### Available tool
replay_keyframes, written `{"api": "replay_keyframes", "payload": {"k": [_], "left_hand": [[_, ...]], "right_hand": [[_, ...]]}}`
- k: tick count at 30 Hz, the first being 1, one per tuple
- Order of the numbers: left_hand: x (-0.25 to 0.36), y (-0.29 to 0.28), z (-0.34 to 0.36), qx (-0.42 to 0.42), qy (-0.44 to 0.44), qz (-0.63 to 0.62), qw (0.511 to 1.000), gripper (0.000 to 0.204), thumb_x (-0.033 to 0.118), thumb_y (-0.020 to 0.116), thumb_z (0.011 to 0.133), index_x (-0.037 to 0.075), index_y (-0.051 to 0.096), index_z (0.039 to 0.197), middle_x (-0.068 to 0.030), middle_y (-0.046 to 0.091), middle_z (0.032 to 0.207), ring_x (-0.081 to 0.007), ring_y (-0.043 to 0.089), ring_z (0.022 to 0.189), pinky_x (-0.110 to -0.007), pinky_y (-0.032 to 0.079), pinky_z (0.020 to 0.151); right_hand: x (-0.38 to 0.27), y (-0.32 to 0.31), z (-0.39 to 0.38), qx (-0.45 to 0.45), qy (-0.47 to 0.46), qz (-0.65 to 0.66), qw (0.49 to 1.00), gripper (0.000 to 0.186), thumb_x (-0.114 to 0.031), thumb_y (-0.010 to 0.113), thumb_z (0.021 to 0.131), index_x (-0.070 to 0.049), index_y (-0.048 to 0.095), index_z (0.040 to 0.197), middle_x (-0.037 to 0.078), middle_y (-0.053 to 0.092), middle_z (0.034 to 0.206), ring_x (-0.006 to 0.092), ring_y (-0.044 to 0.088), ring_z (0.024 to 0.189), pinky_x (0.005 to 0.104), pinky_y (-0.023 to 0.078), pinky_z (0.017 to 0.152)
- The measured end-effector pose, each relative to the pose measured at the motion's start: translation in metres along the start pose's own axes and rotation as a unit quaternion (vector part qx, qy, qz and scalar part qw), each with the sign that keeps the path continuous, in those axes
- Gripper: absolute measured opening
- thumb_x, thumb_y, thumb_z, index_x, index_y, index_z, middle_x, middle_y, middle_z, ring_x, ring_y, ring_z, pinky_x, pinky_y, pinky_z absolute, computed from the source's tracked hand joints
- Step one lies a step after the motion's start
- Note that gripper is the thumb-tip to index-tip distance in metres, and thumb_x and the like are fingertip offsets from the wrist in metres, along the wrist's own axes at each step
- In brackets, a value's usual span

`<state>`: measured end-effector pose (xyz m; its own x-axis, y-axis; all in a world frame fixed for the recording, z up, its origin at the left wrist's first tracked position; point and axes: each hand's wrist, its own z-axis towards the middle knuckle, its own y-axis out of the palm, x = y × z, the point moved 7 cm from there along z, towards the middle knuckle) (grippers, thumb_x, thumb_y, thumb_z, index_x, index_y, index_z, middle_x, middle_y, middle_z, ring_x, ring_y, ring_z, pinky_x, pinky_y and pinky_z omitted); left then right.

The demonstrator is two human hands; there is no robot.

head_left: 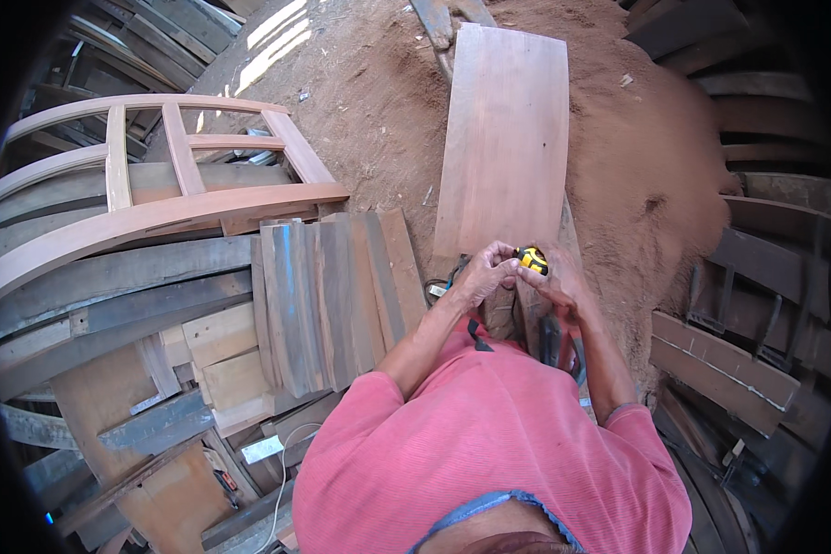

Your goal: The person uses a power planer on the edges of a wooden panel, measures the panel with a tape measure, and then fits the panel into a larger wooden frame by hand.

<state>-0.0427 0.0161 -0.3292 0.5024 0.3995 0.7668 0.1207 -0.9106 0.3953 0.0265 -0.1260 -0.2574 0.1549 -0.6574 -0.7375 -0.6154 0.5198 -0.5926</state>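
Note:
A yellow and black tape measure (532, 261) is held up in front of my chest, over the near end of a wide, smooth wooden board (506, 138). My right hand (565, 279) wraps around the tape measure from its right side. On the other side, my left hand (486, 275) is closed, thumb and fingertips pinched together against the tape measure's left edge. No length of blade can be made out between the hands. The board stretches away from me, its near end just beyond my hands.
To the left, a pale wooden frame (183, 152) with crossbars lies over stacked planks (328, 295). Reddish sawdust (651, 175) covers the ground around the board. More timber (725, 374) is piled on the right. A white cable (282, 489) runs at lower left.

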Motion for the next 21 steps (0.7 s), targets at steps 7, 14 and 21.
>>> {"api": "replay_keyframes", "payload": {"k": [7,14,21], "left_hand": [[0.042,-0.107,0.029,0.141,0.043,0.066,0.987,0.019,0.016,0.069,0.095,0.003,0.062,0.108,-0.0012,0.064,0.086,-0.0098,0.061,0.075,-0.024,0.052,0.068],[0.035,-0.218,0.075,0.301,0.036,0.23,0.925,0.022,0.019,0.071,0.094,0.003,0.068,0.108,-0.0005,0.064,0.083,-0.0079,0.057,0.07,-0.025,0.049,0.061],[0.017,-0.216,0.086,0.32,0.034,0.212,0.923,0.021,0.02,0.073,0.092,0.004,0.069,0.104,0.0004,0.064,0.082,-0.0077,0.055,0.069,-0.026,0.047,0.059]], "right_hand": [[0.041,-0.038,0.018,0.053,0.119,-0.049,0.99,0.055,-0.036,0.077,0.08,-0.005,0.064,0.125,0.025,0.065,0.118,0.0394,0.061,0.111,0.047,0.048,0.096],[0.155,-0.064,0.025,0.106,0.157,-0.136,0.972,0.067,-0.037,0.079,0.078,-0.006,0.056,0.133,0.024,0.063,0.119,0.0405,0.059,0.114,0.0496,0.047,0.098],[0.162,-0.068,0.022,0.132,0.155,-0.118,0.972,0.065,-0.036,0.08,0.078,-0.006,0.058,0.131,0.023,0.062,0.124,0.0379,0.055,0.121,0.0466,0.046,0.101]]}}
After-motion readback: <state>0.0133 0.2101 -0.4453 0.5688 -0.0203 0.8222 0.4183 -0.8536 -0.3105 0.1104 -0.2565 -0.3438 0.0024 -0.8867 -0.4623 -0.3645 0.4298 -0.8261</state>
